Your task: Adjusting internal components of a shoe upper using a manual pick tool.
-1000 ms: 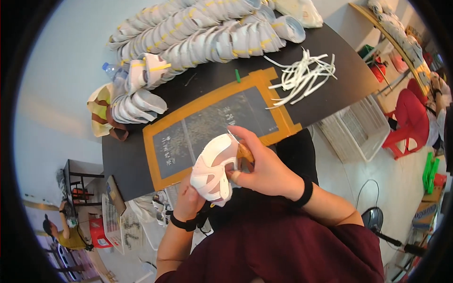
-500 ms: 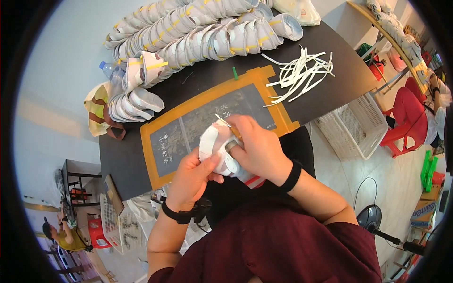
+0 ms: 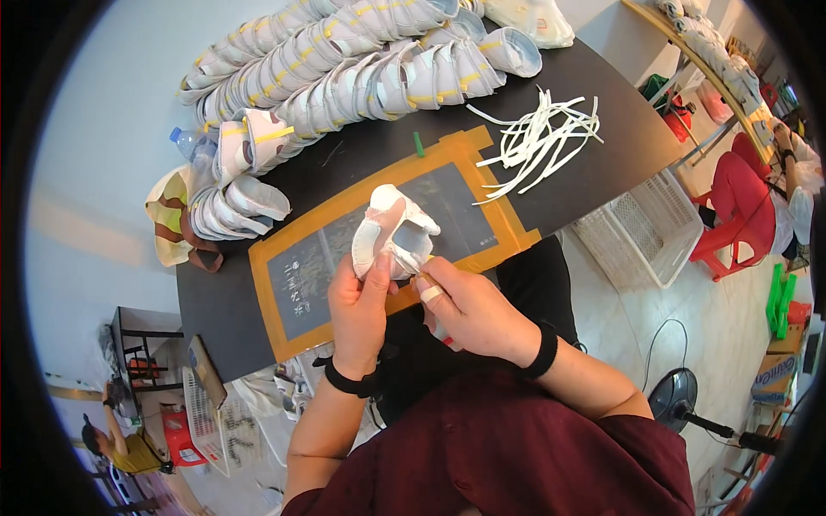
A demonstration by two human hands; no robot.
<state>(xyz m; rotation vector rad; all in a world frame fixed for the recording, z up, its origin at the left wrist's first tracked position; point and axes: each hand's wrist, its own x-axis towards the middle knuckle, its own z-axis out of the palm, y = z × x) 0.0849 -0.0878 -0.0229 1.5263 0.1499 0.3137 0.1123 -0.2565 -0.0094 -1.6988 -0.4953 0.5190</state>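
Note:
A white and pale pink shoe upper (image 3: 385,225) is raised above the table's near side, its opening turned to the right. My left hand (image 3: 361,305) grips its lower left edge, thumb in front. At its lower right edge, my right hand (image 3: 473,311) is closed in a pinch on a slim tool, mostly hidden by the fingers; a bit of yellow shows beside them. A light band circles one right finger. Beneath both hands lies a dark panel (image 3: 460,215) bordered with orange tape.
Long nested rows of shoe uppers (image 3: 404,90) line the table's far side. White laces (image 3: 542,138) lie loose at the far right, and a small green stick (image 3: 419,144) stands near the panel. A white crate (image 3: 641,228) and a fan (image 3: 673,400) are right of me.
The shoe upper has turned, so its opening shows more. My right hand has moved down from its top to its lower right edge, and the tool is now more hidden.

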